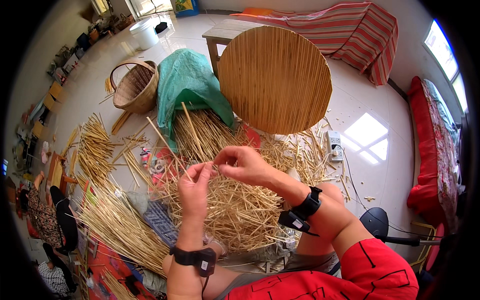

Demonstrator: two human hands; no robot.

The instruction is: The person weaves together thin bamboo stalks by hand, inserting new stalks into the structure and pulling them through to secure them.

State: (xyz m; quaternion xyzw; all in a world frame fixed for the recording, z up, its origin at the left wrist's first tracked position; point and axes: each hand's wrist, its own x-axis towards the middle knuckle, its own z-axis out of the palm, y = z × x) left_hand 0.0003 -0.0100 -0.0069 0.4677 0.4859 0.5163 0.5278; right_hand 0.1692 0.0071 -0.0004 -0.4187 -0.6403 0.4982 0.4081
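Observation:
My left hand [194, 192] is closed in a pinch around a straw stalk [167, 142] that slants up and to the left. Just beside it, my right hand [245, 164] has its fingers curled, their tips close to the left fingertips; whatever they pinch is too small to make out. A thicker stalk [192, 127] rises just beyond the hands; where its lower end rests is unclear. Beneath both hands spreads a heap of short straw pieces [240, 205]. Further off, a bundle of stalks [210, 135] pokes out of a green woven sack [185, 75].
A round straw panel [275, 80] leans against a wooden bench [225, 31]. Left of the sack stands a wicker basket [135, 90]. Long straw [125, 225] lies at left, near a stalk pile [95, 150]. A power strip [334, 145] with a cord sits on the right floor.

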